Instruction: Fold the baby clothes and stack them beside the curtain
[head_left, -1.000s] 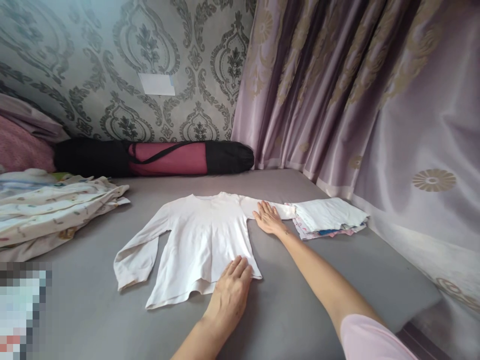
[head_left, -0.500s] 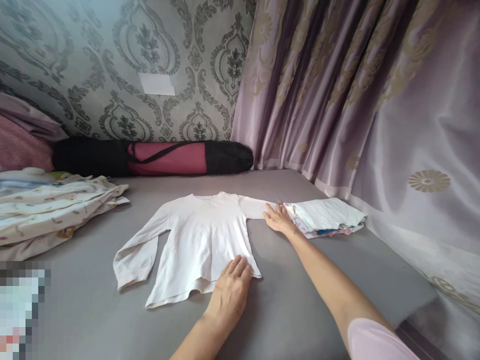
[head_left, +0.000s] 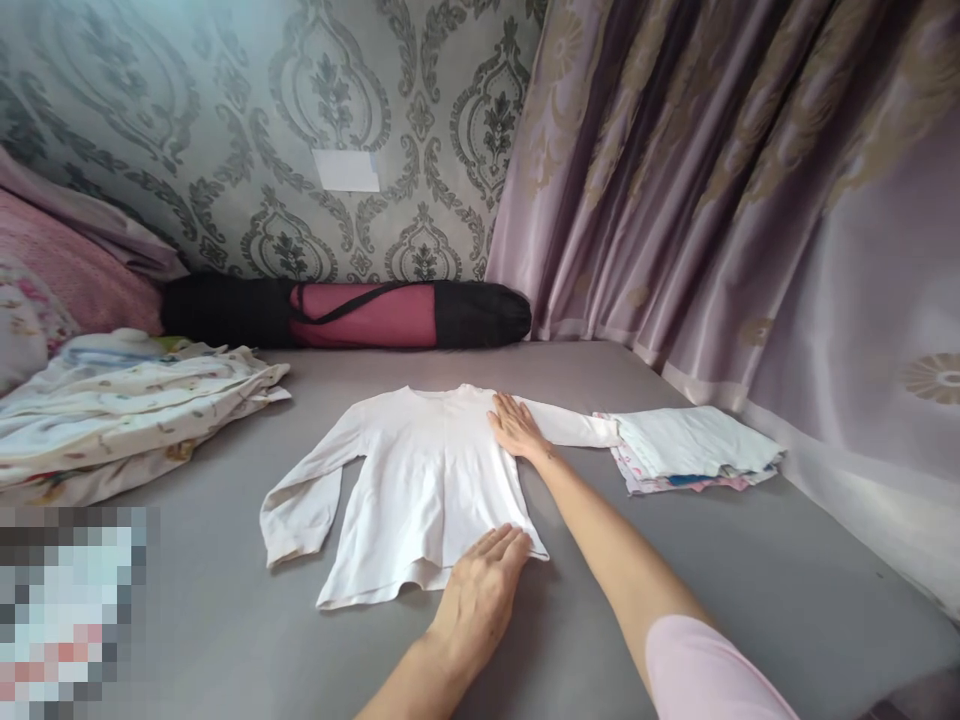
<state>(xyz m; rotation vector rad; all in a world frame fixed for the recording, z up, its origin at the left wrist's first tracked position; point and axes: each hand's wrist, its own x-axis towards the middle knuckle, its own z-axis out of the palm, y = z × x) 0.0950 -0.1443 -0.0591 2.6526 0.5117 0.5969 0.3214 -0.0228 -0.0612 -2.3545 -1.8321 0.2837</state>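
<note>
A white long-sleeved shirt (head_left: 427, 460) lies spread on the grey bed surface, neckline away from me. Its left-side sleeve is bent downward, while the right-side sleeve stretches out to a folded stack of clothes (head_left: 690, 440), its cuff touching the stack's edge. My right hand (head_left: 517, 425) lies flat on the shirt's shoulder, where that sleeve begins, fingers stretched out. Down at the hem's right corner rests my left hand (head_left: 484, 590), fingers extended over the fabric and its thumb hidden. Neither hand appears to grip the cloth.
Along the wall lies a long black and maroon bag (head_left: 364, 315). A heap of patterned cloth (head_left: 172, 400) sits at the left, with pink bedding (head_left: 90, 260) behind it. Purple curtains (head_left: 675, 200) hang on the right side. A blurred-out patch covers the lower left corner.
My right hand has moved left along the sleeve, from near its cuff to the shoulder. My left hand stays at the hem. The view has turned slightly left.
</note>
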